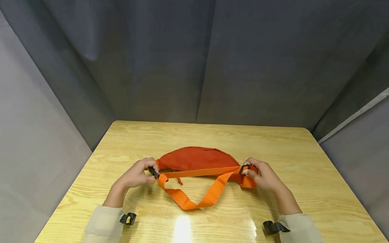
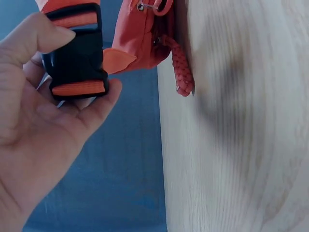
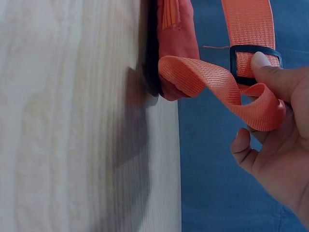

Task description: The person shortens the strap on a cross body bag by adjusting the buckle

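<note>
An orange-red waist bag [image 1: 197, 158] lies on the table with its curved side toward the back. My left hand [image 1: 143, 173] grips the black side-release buckle [image 2: 75, 63] at the bag's left end; its two halves are joined, with orange webbing through both ends. At the other end, my right hand [image 1: 262, 173] pinches the black strap slider [image 3: 256, 63], thumb on top. Between the hands the orange strap [image 1: 200, 172] runs nearly straight, and a slack loop of it hangs toward the front. A braided zipper pull [image 2: 182, 72] dangles from the bag in the left wrist view.
The light wooden table [image 1: 136, 135] has rounded back corners. Grey curtains [image 1: 164, 67] stand behind it and at both sides. A black wrist camera [image 1: 128, 218] is strapped at the left sleeve, another wrist camera [image 1: 273, 227] at the right.
</note>
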Available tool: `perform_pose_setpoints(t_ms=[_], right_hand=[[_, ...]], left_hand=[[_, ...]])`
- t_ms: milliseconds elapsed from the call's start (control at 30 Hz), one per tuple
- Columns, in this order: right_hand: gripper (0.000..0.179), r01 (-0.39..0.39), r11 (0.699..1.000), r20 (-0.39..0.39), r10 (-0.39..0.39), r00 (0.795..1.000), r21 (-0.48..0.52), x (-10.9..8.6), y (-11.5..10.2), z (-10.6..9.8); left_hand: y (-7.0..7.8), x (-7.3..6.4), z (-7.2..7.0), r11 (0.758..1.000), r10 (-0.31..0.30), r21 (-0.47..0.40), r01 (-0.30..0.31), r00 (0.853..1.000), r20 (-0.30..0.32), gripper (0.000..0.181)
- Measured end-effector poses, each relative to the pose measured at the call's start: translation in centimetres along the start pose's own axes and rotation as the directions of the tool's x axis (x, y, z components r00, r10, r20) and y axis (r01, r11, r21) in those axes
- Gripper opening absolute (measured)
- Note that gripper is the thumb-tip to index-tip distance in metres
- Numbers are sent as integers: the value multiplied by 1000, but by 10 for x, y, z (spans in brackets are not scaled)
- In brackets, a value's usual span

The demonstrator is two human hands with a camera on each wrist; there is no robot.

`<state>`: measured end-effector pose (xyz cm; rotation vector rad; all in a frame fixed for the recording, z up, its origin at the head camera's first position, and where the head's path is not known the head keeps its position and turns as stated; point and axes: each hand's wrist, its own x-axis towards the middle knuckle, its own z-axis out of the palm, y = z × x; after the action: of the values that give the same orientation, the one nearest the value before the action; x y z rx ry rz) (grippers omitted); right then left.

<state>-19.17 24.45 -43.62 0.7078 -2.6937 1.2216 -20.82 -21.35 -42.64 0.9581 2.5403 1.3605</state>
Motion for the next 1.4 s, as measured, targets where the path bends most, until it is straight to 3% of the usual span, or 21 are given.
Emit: perform_pose_setpoints(t_ms=[300, 500, 733, 967, 1233, 1400], right_hand=[[6, -74, 997, -10, 75, 997, 4, -6, 11, -14], [6, -70, 998, -1, 70, 998, 4, -6, 11, -17], [13, -95, 995, 16, 95, 995, -19, -2, -3, -19], [10, -132, 981, 27, 129, 991, 140, 0, 1, -12], [19, -126, 976, 31, 122, 992, 178, -2, 8, -5], [15, -131, 975, 26, 128, 991, 179, 0, 9, -3]], left_hand=[[2, -4, -5, 999, -40, 20, 40, 999, -10, 31], [31, -6, -9, 998, -69, -1, 69, 998, 7, 25], [1, -4, -2, 994, -107, 18, 108, 993, -48, 29], [0, -6, 1, 990, -144, -14, 144, 988, -46, 25], [-1, -4, 0, 988, -152, 11, 154, 986, -72, 29], [-2, 0, 0, 991, -118, 49, 125, 984, -132, 28]])
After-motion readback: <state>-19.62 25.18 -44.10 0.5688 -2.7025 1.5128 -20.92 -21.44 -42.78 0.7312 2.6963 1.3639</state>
